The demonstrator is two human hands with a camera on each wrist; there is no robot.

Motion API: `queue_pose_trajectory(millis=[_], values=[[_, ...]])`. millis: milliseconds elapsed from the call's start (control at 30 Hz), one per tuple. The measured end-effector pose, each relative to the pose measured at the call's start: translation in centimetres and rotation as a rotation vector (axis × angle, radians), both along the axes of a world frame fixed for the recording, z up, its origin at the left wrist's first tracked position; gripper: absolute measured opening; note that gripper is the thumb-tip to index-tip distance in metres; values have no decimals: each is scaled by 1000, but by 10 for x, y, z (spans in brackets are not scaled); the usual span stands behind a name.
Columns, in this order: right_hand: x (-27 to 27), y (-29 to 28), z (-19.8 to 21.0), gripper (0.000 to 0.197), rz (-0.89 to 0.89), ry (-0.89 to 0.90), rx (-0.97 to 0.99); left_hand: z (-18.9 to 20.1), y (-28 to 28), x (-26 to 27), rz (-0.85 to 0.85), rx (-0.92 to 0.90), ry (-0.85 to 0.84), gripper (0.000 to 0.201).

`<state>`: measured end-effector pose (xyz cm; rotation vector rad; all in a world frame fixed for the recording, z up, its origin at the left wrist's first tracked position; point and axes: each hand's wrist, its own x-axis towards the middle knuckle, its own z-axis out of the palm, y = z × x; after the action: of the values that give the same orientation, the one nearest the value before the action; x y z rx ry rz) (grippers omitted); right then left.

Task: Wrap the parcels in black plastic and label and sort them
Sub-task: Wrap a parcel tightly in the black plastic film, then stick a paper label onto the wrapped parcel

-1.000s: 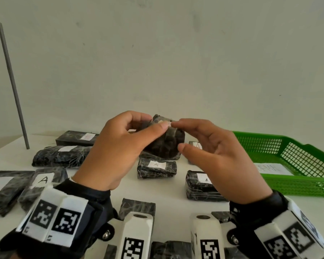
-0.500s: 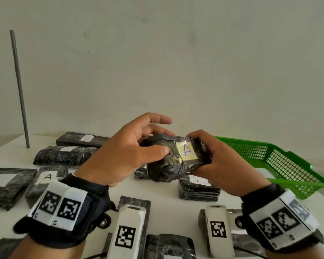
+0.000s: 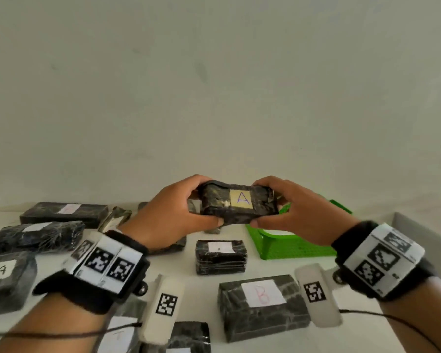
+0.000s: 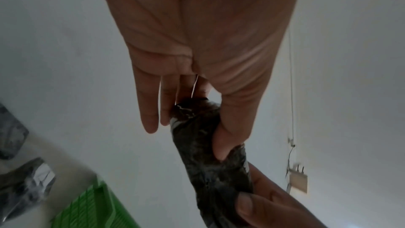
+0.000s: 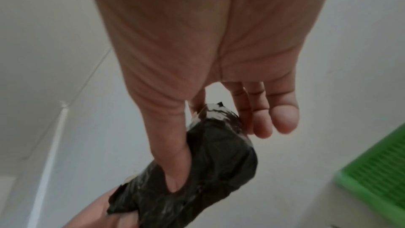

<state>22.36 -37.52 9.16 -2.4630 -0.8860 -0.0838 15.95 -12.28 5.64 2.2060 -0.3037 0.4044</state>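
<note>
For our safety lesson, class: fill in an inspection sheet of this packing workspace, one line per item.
Surface: white table.
Job's things: held parcel labelled A; wrapped parcels on table, one marked B; green basket.
Clutter: nothing seen.
Grippers: left hand and right hand each grip one end of the held parcel.
Cables: thin black cable from the right wrist.
Surroundings: plain pale wall.

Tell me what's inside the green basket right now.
The green basket shows only a strip of white paper on its floor near the front corner. The right hand and the held parcel cover most of the interior, so the rest cannot be seen.
</note>
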Motion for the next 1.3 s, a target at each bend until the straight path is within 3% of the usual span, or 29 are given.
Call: queue_pose_trajectory(millis=[167,333,567,733,833,967,1100,1300], values=[[60,-42,-2,55,-138,14,26,3,-39,65,-32,99,36,63],[117,-68,-9,53,-272,69,-81,0,-64,120,7,186,133,77],[200,-70,-19,49,-403,124,-462,-22,-65,185,16,456,334,86],[248,-49,-27,43,-388,177,-654,-32,-64,210,-13,532,377,83],[267,-37,-36,43,-363,181,-670,-32,-64,217,-12,590,391,72],[288,-20,-57,65,-327,281,-572,-34,-62,221,-3,655,372,66],[290,-9,-59,38,-238,313,-585,-34,-61,222,-9,673,358,63],[284,0,-57,51,-139,432,-620,-33,-58,222,-31,652,375,65]])
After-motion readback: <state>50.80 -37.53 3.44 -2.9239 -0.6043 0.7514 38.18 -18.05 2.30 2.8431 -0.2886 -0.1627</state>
